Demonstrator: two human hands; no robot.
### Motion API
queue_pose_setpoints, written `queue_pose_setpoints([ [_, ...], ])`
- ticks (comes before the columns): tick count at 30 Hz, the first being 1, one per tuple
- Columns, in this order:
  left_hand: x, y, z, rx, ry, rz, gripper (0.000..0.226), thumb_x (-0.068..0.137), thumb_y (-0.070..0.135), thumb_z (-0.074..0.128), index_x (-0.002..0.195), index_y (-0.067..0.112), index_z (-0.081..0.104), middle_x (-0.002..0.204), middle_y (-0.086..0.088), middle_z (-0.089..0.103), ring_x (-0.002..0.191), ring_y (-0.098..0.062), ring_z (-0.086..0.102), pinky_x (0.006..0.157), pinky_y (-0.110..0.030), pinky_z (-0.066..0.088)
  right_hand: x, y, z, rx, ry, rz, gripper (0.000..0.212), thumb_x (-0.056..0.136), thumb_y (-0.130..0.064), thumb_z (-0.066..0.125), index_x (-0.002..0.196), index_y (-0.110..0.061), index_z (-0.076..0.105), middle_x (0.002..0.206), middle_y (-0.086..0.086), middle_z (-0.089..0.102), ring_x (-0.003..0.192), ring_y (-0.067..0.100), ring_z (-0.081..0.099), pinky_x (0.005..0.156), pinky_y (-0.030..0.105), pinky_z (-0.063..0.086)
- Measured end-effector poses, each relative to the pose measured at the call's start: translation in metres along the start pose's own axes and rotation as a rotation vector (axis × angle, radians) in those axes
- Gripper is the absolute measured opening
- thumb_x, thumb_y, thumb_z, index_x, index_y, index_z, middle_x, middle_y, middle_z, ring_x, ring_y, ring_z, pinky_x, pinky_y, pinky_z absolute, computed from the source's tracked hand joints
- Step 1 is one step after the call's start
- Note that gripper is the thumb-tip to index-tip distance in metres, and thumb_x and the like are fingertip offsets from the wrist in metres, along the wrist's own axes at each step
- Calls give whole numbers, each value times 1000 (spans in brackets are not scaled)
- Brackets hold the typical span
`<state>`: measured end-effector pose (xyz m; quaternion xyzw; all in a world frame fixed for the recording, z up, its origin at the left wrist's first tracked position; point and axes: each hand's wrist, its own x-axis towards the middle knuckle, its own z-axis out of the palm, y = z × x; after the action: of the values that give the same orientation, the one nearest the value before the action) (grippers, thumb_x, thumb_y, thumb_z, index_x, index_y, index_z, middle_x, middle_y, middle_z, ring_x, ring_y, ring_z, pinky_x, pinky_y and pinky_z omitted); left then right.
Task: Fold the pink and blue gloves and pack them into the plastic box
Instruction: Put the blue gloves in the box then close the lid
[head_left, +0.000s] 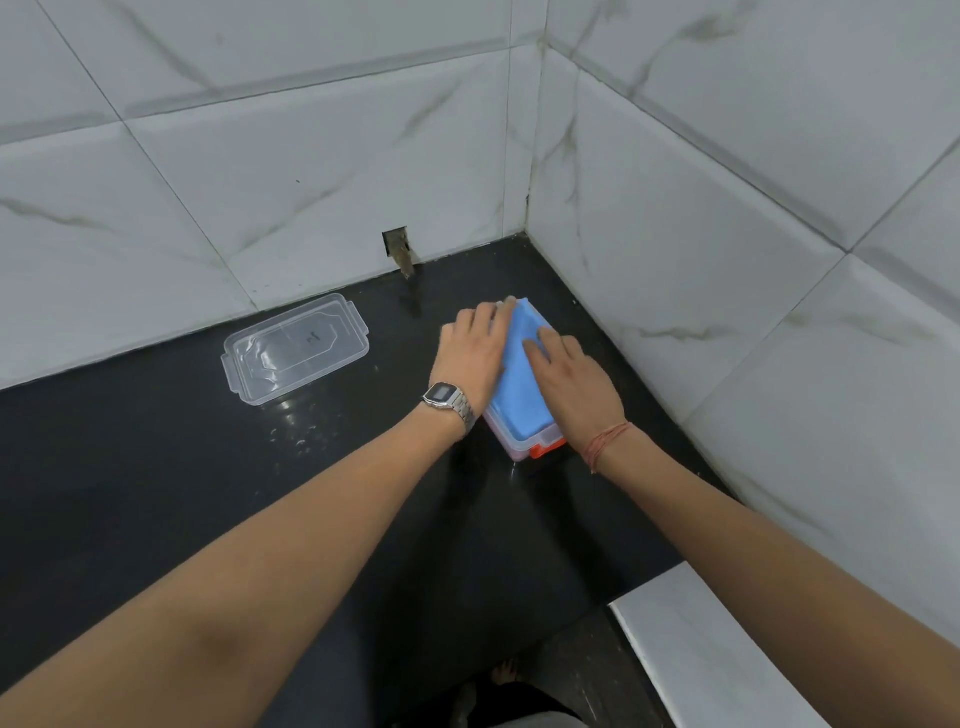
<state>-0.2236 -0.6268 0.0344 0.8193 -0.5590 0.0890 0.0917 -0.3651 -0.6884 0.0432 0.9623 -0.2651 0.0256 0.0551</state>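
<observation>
Nowhere is any writing legible; the clear lid (296, 349), a ribbed rounded rectangle with end tabs, carries only a small dark mark and lies well to the left of the left hand (474, 349). Between both hands sits the plastic box (524, 447), translucent with an orange clasp, filled by the soft blue glove (522, 384); a pink tint shows through its wall. Left hand lies flat along the box's edge, right hand (574, 382) presses straight-fingered on the cloth. Beneath them, a glossy black counter (156, 467) meets white marbled wall tiles (311, 156) in a corner.
</observation>
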Motion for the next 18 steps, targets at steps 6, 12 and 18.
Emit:
queue_pose_setpoints([
  [6,-11,19,16,-62,-281,92,65,93,31,46,149,13,18,152,-12,27,131,-32,36,105,-43,39,9,1,15,-176,-149,-85,65,98,-17,50,150,0,15,157,20,18,144,30,23,116,37,25],
  [12,-4,26,17,-3,-484,13,100,85,63,49,151,14,-9,160,-9,-9,146,-34,-1,119,-48,9,26,1,20,-127,-298,-64,86,95,-36,57,154,-7,2,162,16,4,148,31,13,119,41,19],
  [18,5,29,14,151,-506,43,104,83,63,53,151,13,-9,160,-12,-5,146,-33,1,118,-48,6,39,3,20,-131,-399,-84,100,90,-42,62,153,-7,-7,161,19,-8,149,33,9,120,42,18],
])
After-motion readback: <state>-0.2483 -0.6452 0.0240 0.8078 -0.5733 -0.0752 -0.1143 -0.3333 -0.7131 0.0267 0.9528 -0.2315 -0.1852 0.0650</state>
